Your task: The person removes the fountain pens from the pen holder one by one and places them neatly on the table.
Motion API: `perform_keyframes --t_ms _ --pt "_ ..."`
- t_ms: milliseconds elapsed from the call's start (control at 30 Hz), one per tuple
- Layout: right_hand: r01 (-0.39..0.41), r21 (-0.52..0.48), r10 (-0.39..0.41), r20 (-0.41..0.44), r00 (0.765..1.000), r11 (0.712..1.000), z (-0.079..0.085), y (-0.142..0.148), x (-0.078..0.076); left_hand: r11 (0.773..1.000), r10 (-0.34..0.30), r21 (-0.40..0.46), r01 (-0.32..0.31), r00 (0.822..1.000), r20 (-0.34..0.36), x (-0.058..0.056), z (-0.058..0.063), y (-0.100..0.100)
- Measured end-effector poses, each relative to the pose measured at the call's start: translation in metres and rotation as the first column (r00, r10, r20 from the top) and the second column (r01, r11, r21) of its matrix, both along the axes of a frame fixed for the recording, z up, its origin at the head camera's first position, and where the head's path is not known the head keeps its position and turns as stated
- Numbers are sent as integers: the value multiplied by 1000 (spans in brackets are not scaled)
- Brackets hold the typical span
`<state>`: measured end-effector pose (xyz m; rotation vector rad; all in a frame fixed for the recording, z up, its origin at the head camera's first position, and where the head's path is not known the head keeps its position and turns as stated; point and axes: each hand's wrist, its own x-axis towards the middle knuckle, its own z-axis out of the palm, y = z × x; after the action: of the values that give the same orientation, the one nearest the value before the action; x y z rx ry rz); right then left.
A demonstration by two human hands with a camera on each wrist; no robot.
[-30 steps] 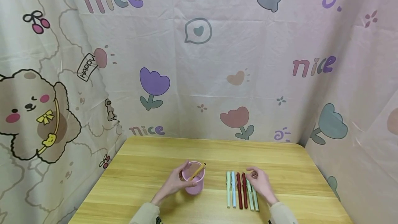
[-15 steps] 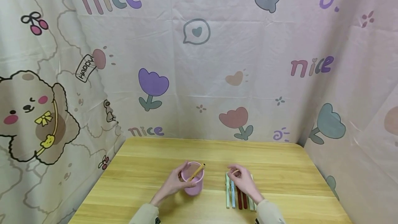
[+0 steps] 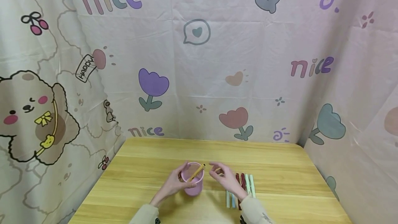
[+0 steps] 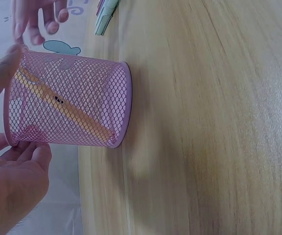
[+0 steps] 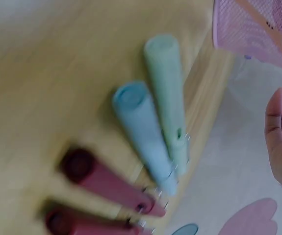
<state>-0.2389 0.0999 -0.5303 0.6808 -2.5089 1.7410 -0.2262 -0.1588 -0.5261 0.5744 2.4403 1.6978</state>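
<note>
My left hand grips the pink mesh pen holder near its rim, thumb on one side and fingers on the other. Inside it a yellow pen leans diagonally, seen through the mesh in the left wrist view. My right hand, fingers loosely bent and holding nothing, hovers just right of the holder. Under and beside that forearm lie several capped pens in a row: a pale green pen, a light blue pen, two dark red pens and two more pale green pens.
The holder and pens rest on a light wooden table. Behind it and at both sides hangs a printed cloth with flowers, hearts and lettering. The table's far edge meets the cloth.
My right hand has moved left from the right end of the pen row, across the pens, to beside the holder. The left hand and holder have stayed in place.
</note>
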Motion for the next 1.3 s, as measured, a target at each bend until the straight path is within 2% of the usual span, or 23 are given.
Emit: perform_keyframes --t_ms 133,400,633,933,1167,1300 --pt "-48 -14 48 1 999 999 4 -14 -2 1000 -3 -2 3 1000 -6 0 0 0" --pt "-80 54 82 -33 996 995 5 -26 -6 1000 -2 -20 1 1000 -25 1 1 -1" --pt "-80 91 83 -30 996 993 3 -28 -10 1000 9 -21 -9 1000 -21 0 0 -1" --pt "-87 33 87 10 996 996 5 -29 -13 1000 3 -14 -3 1000 -18 1 2 0" --pt "-56 79 58 -23 998 995 6 -29 -13 1000 4 0 -4 1000 -9 1 1 0" --pt "-37 56 39 -33 999 998 6 -28 -11 1000 5 6 -5 1000 -4 0 0 0"
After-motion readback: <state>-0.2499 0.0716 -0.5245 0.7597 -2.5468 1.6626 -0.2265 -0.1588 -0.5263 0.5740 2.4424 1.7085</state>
